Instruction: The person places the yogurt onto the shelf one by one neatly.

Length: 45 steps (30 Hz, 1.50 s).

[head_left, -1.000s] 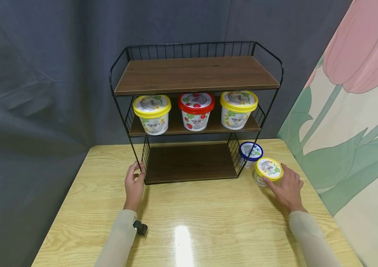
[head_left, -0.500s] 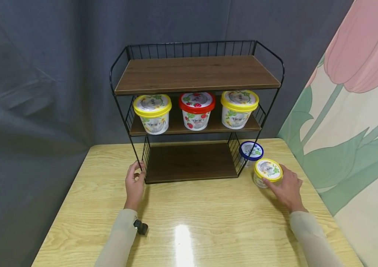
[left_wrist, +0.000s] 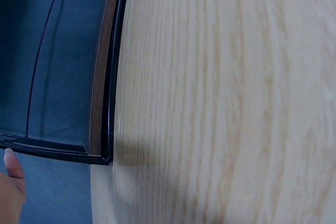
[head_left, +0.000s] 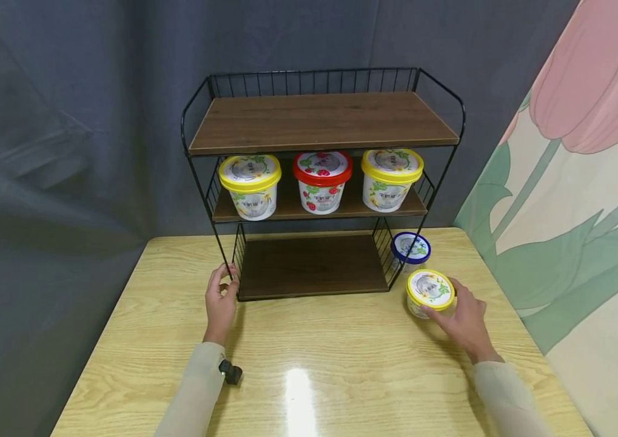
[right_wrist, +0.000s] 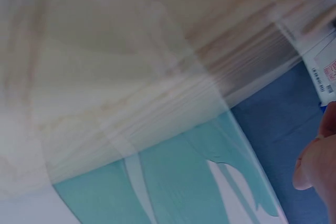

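Note:
My right hand (head_left: 461, 318) grips a small yellow-lidded tub (head_left: 430, 289), thumb on the near side and fingers round its right side. Just behind it, a blue-lidded tub (head_left: 411, 247) stands by the rack's right side, partly behind the wire. Its white wall (right_wrist: 323, 72) shows at the edge of the right wrist view, beside part of the hand (right_wrist: 320, 166). On the other side, my left hand (head_left: 220, 303) holds the lower left front post of the black wire rack (head_left: 319, 297). The left thumb (left_wrist: 14, 166) lies at the post in the left wrist view.
On the rack's middle shelf stand a yellow-lidded tub (head_left: 251, 188), a red-lidded tub (head_left: 322, 182) and another yellow-lidded tub (head_left: 390, 180). A dark curtain (head_left: 68, 152) hangs behind the wooden table (head_left: 309, 346). A tulip-patterned wall (head_left: 576, 212) rises at the right.
My right hand has brought the yellow-lidded tub a little left and nearer to me, away from the blue-lidded tub. The left hand stays at the post.

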{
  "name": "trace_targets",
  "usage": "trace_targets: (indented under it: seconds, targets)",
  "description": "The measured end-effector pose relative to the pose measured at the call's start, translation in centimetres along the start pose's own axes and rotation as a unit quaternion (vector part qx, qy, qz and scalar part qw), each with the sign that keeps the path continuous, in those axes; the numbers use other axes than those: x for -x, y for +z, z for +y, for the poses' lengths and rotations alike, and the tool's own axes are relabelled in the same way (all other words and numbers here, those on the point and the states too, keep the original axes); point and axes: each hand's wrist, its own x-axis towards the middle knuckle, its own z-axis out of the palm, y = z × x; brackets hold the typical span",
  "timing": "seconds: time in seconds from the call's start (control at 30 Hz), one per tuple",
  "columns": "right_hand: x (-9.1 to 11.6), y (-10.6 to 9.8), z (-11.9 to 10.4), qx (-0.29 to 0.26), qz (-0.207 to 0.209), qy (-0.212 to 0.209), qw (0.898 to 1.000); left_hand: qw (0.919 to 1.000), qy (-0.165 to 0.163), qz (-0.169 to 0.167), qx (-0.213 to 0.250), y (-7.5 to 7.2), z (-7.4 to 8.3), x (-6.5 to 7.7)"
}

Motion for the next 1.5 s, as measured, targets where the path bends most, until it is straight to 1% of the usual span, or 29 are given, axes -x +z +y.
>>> trace_targets:
  seconds: [0.13, 0.27, 0.37, 0.6, 0.8, 0.97, 1.2, 1.33, 1.43, 1.5]
  targets:
    - [0.4, 0.5, -0.9, -0.009, -0.003, -0.026, 1.0, 1.0, 0.006, 0.002, 0.001, 0.0, -0.1, 0.0]
    - [0.6, 1.2, -1.7, -0.006, -0.011, -0.047, 0.999, 1.0, 0.004, 0.009, 0.002, 0.0, -0.3, 0.0]
    - [0.8, 1.7, -2.2, -0.005, -0.013, -0.058, 0.998, 1.0, 0.001, 0.007, 0.005, 0.0, -0.3, 0.0]
    - [1.1, 2.7, -3.5, -0.016, -0.007, -0.08, 0.997, 0.9999, 0.008, -0.001, 0.011, 0.0, -0.4, 0.0]
    - [0.9, 3.5, -4.7, -0.026, -0.017, -0.099, 0.995, 0.9999, 0.007, 0.0, 0.009, 0.1, -0.7, 0.0]
    - [0.4, 4.6, -5.8, -0.035, -0.033, -0.104, 0.993, 0.9998, 0.013, 0.006, 0.01, 0.2, -0.4, 0.1]
    - [-0.3, 6.5, -8.3, -0.064, -0.049, -0.117, 0.99, 0.9999, 0.012, -0.008, 0.002, 0.1, -0.4, 0.1]
    - [-0.9, 7.8, -9.5, -0.074, -0.056, -0.12, 0.988, 0.9999, 0.01, -0.008, 0.001, 0.0, -0.4, 0.1]
    - [-1.3, 8.6, -10.5, -0.095, -0.067, -0.104, 0.988, 0.9999, 0.016, -0.005, 0.001, 0.0, -0.3, 0.2]
    - [-1.6, 9.0, -11.1, -0.116, -0.078, -0.078, 0.987, 0.9997, 0.024, -0.001, -0.002, 0.1, -0.3, 0.2]
